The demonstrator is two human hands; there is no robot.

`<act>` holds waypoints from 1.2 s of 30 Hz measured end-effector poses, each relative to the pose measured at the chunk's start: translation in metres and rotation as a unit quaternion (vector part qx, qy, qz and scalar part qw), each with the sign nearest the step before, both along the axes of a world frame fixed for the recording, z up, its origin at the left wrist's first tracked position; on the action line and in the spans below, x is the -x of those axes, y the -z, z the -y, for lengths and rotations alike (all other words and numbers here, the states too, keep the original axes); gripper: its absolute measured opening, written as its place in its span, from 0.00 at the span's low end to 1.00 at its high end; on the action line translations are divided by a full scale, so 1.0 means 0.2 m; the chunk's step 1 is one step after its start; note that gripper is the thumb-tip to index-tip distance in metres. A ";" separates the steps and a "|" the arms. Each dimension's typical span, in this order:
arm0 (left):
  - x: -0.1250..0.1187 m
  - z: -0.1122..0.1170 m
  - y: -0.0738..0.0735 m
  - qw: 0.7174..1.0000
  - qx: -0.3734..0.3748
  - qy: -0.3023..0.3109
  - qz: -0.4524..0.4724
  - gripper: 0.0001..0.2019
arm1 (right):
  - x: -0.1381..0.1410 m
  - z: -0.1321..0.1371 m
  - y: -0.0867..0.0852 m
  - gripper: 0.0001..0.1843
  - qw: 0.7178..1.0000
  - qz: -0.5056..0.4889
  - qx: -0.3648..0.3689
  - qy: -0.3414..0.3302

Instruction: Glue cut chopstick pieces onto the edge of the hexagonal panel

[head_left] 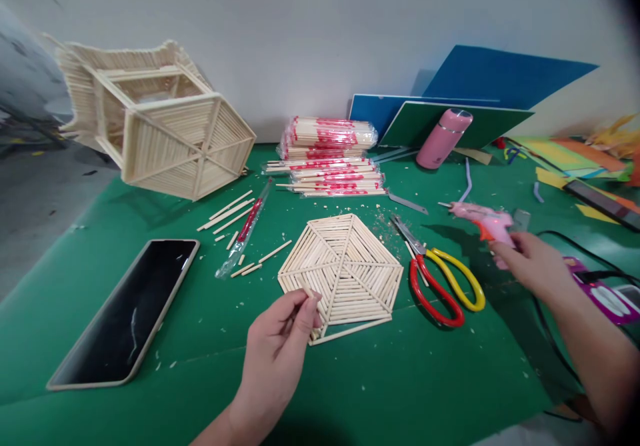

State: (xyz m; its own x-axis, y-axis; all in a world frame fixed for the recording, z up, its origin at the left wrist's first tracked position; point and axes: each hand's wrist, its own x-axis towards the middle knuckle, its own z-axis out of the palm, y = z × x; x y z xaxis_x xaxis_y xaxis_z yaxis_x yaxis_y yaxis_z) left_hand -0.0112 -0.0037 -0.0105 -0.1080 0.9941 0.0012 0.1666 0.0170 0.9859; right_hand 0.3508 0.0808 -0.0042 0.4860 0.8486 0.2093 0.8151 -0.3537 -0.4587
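Note:
My left hand is closed in a pinch on a short wooden stick, whose tip shows above the thumb. It is at the lower left edge of a flat polygon panel of wooden sticks, partly hiding it. Off to the right, my right hand is wrapped around the handle of a pink hot glue gun, its nozzle facing left. Between the panel and that hand lie scissors with one red and one yellow handle loop, blades apart.
A stick-built model stands at the back left, near loose stick pieces. A phone lies at left. Packed chopsticks, a pink bottle and green board are at the back. A black cable runs at right.

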 end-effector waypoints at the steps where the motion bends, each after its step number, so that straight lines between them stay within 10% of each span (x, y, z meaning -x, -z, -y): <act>1: 0.00 0.00 0.00 1.000 0.009 0.006 0.009 0.08 | -0.01 0.01 -0.02 0.11 0.999 -0.043 -0.014 0.006; 7: -0.03 0.00 -0.01 0.996 0.050 0.057 0.051 0.10 | 0.07 0.14 -0.13 0.08 0.944 -0.325 -0.058 -0.017; 18: -0.08 0.08 -0.04 0.991 0.053 0.116 0.044 0.11 | 0.61 0.25 -0.03 0.10 0.756 -0.644 -0.042 -0.110; 28: 0.04 0.05 -0.02 0.986 0.109 -0.029 0.119 0.10 | 0.45 0.13 0.04 0.10 0.752 -0.646 -0.122 -0.046; 36: -0.03 -0.03 -0.05 0.968 0.160 0.016 0.195 0.09 | 0.43 0.18 -0.05 0.11 0.765 -0.634 -0.093 -0.061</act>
